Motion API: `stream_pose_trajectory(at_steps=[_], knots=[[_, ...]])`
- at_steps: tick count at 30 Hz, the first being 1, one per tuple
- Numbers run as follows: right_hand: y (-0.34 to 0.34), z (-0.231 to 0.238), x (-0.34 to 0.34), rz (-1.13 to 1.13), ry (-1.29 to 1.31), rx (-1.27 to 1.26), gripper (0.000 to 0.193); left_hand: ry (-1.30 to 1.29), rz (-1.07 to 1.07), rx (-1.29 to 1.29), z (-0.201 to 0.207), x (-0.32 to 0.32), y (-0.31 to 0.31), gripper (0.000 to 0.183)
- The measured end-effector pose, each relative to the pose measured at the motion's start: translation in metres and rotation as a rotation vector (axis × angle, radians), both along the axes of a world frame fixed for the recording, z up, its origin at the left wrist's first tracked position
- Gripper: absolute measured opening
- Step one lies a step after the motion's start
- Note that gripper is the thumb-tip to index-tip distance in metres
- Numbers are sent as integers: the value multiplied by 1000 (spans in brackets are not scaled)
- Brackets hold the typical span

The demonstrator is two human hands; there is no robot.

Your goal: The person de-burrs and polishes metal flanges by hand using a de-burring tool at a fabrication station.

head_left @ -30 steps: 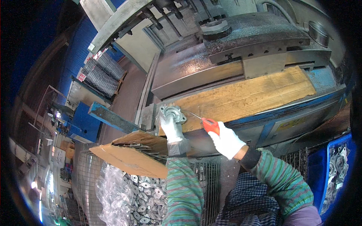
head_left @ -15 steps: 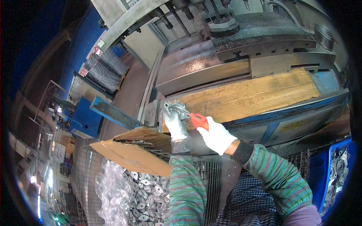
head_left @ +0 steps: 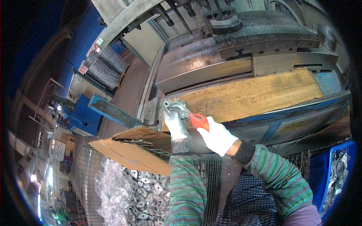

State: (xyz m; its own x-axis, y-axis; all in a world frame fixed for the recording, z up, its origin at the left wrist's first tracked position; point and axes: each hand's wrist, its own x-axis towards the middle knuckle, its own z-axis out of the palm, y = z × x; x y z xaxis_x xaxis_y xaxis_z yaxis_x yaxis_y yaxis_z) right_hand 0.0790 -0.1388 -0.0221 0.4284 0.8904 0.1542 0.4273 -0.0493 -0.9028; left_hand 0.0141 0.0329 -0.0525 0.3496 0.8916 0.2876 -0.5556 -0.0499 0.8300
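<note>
Near the left end of the cardboard strip, my gloved left hand (head_left: 175,126) is closed around a grey metal casting (head_left: 177,105) with a rounded, hollowed face. In my right hand (head_left: 220,138), also in a white glove, is a hand tool with a red handle (head_left: 199,121) and a slim metal shaft. The shaft lies across the casting, its tip near the casting's left side. Too little of the working end shows to tell the tool's exact kind.
A cardboard strip (head_left: 256,94) covers the machine's front ledge. Below left, a wire basket (head_left: 85,177) holds many castings (head_left: 147,192), clear plastic (head_left: 113,188) and a cardboard sheet (head_left: 128,154). A blue bin (head_left: 320,173) with more castings stands at right. Machine rods (head_left: 181,22) hang above.
The tool's shaft has shifted slightly across the casting, and the casting's hollow face shows more now. Both hands keep their holds in nearly the same place.
</note>
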Motion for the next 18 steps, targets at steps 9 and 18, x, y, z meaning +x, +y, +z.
stream_pose_trajectory(at_steps=[9,18], knots=[[9,1,7,-72,-39,-6,33,1,2,36,-4,1,2,36],[12,-1,6,-85,-36,-39,32,12,55,54,0,2,-2,35]])
